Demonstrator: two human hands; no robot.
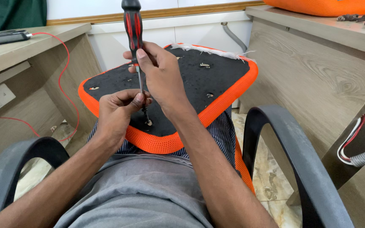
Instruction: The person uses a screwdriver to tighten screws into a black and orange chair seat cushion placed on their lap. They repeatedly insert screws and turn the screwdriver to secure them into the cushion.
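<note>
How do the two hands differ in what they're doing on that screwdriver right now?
The right hand grips the screwdriver high, at the base of its red and black handle; the left hand sits lower, pinching the metal shaft near the tip. The right hand is raised above the seat pad; the left hand lies close to its black underside. Both hold the same upright tool over one hole near the pad's front edge.

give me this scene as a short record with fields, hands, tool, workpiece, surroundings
right hand: right hand grips the screwdriver at the base of its red and black handle
left hand: left hand pinches the shaft near the tip
workpiece: orange mesh seat cushion, black underside up, resting on the person's lap
tip: at a screw hole near the front edge
surroundings: chair armrests, wooden desks, red cable
</note>
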